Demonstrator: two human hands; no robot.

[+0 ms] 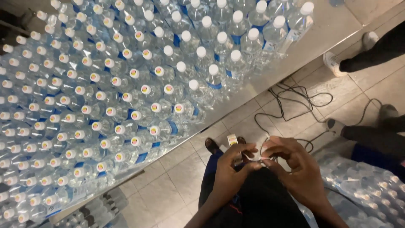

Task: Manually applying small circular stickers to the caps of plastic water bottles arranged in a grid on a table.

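You look down at your two hands, held close together above your lap. Your left hand (230, 166) and your right hand (295, 166) meet at the fingertips, and both pinch one small white item (258, 157) between them; it is too small to tell what it is. Each grip is nearly closed, thumb and fingers curled in tight around that item. A small white roll with printed marks (232, 139) shows just above your left fingers.

To your left, a metal desk (325, 31) carries clear plastic water bottles (126, 84) packed cap to cap, far too many to count, well over a hundred. Most caps are white; many carry a round coloured sticker.

Below your right arm lies one wrapped pack of more bottles (371, 190). One black cable (295, 99) loops across the tiled floor (177, 177). Two other people's legs and three of their shoes (333, 63) show at the right edge.
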